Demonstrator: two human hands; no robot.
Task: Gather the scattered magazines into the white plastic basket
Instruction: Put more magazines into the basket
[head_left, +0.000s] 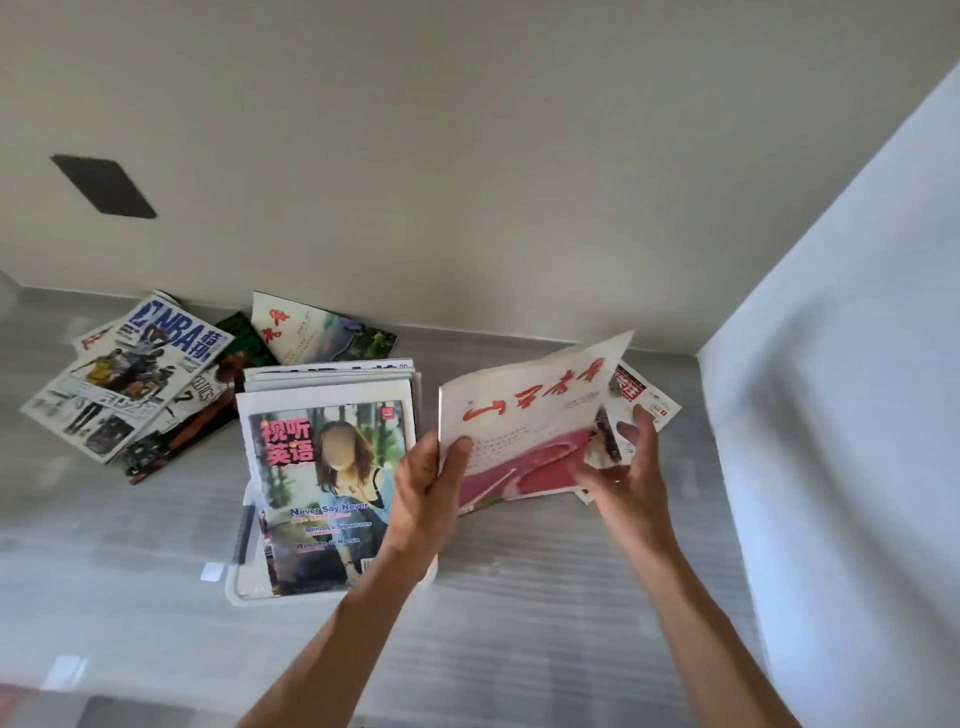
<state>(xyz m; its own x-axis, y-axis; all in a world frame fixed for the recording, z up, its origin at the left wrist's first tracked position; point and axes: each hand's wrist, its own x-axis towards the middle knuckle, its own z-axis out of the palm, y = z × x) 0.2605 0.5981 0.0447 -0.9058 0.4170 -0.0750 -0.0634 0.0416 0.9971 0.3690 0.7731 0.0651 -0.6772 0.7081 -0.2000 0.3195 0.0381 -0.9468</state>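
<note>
A white plastic basket (240, 590) stands on the floor at centre, filled with a stack of magazines; the top one (324, 493) has a cover with red Chinese characters and "Never Say Never". My left hand (428, 483) grips the left edge of a white and pink magazine (524, 421) with red brush characters, lifted just right of the basket. My right hand (631, 478) is at that magazine's lower right corner, fingers spread; whether it grips is unclear. Another magazine (644, 400) lies under it on the floor.
A loose pile of magazines, an NBA one (130, 374) on top, lies at the left by the wall. Another magazine (322, 332) leans behind the basket. A white panel (841, 415) rises on the right. A dark plate (104, 184) is on the wall.
</note>
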